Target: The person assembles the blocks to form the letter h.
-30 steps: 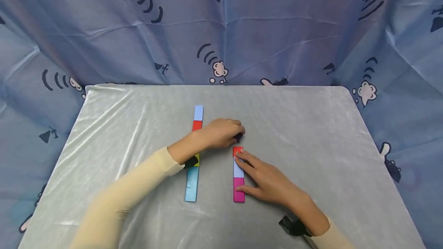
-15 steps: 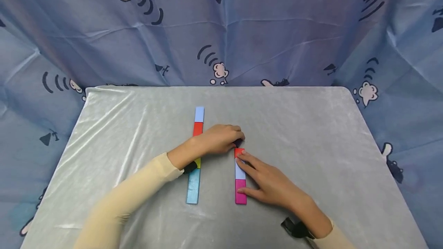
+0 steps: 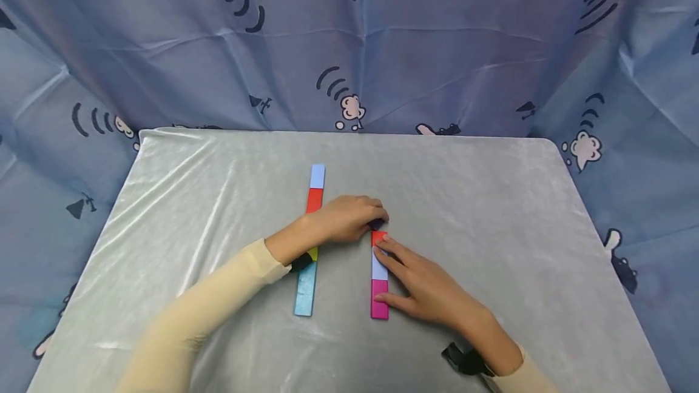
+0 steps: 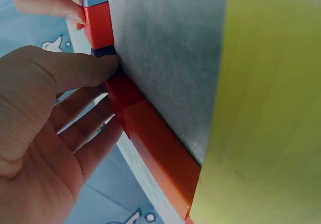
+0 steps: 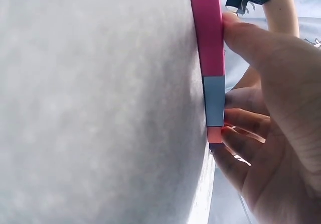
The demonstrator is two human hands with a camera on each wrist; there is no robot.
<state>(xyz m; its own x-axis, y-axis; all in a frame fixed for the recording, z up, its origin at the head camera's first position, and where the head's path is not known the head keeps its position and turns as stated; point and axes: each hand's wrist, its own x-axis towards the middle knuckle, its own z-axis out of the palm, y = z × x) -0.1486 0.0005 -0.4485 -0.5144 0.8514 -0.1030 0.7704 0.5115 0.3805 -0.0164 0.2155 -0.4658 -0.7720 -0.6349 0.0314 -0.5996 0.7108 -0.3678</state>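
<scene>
In the head view my left hand (image 3: 349, 218) reaches across to the far end of the right-hand row, pinching a dark block (image 3: 375, 224). The left wrist view has the thumb on this dark block (image 4: 103, 51), against or very near the end of a red block (image 4: 99, 25). That row continues toward me with a light blue block (image 3: 379, 267) and a magenta block (image 3: 379, 308). My right hand (image 3: 426, 287) rests along it, fingertips on the red and light blue blocks, thumb on the magenta one.
Under my left forearm runs a second row, with a light blue block (image 3: 317, 176), a red block (image 3: 314, 199), a yellow block (image 3: 313, 253) and a teal block (image 3: 304, 290). Its middle is partly covered. A grey cloth (image 3: 491, 199) covers the table; a patterned blue curtain (image 3: 437, 47) surrounds it.
My left hand has brought the dark block nearer to me, closing the gap to the red block. My right hand has stayed on its row. The view has shifted slightly.
</scene>
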